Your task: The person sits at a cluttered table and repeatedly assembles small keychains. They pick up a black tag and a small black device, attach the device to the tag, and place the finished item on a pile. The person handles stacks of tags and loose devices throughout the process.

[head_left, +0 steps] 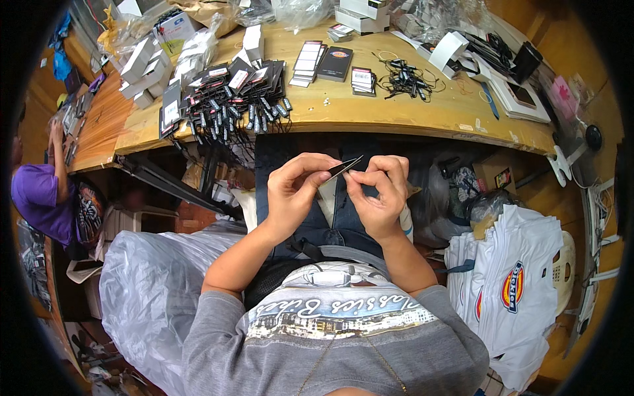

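Observation:
Above my lap, my left hand [295, 188] pinches a thin dark hang tag [343, 167] between thumb and fingers. The tag is seen nearly edge-on and looks like more than one layer. My right hand [381, 191] is closed at the tag's lower right edge, thumb and forefinger pressed together there. Whether a cord is also between those fingers is too small to tell. On the table beyond lies a large heap of black tags with cords [231, 99]. Stacks of cards [308, 64], a black printed card [335, 63], small barcode labels [363, 80] and a tangle of black cords [406, 78] lie right of it.
The wooden table [317, 117] has its curved front edge just beyond my hands. White boxes [146, 71] stand at its left, a phone [522, 94] at its right. White shirts [512, 290] are piled right of me, a plastic bag [155, 290] left. A person in purple [45, 201] works far left.

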Tool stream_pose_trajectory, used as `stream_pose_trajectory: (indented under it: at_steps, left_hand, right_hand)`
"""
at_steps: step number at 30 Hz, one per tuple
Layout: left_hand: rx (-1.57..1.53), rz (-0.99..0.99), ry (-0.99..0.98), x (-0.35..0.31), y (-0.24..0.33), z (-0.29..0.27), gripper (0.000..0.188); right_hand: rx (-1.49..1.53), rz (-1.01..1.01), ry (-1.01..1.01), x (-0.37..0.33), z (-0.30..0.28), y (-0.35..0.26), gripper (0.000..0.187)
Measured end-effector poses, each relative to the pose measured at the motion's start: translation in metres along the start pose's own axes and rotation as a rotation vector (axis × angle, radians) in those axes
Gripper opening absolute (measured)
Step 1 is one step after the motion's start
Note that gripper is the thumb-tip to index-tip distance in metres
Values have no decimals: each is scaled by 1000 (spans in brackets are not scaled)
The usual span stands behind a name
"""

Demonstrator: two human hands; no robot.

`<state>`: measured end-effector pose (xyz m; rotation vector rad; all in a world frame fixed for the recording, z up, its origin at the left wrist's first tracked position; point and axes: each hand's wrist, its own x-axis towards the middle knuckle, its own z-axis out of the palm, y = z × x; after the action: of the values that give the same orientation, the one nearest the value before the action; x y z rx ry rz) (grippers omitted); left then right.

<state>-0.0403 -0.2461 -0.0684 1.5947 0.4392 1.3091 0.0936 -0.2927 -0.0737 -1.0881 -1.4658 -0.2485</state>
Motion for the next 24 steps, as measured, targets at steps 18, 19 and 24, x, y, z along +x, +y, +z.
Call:
stream_pose_trajectory:
  at_steps: [18,19,24]
  left_hand:
    - [528,528,-138,2,4,-3,28]
    - [549,561,-132,2,4,-3,27]
    - [620,674,-132,2,2,-6,26]
  right_hand:
    - [742,522,-138,-4,1,3,13]
    - [834,582,-143,-4,2,2,13]
    - [547,423,-154,-6,4,0,17]
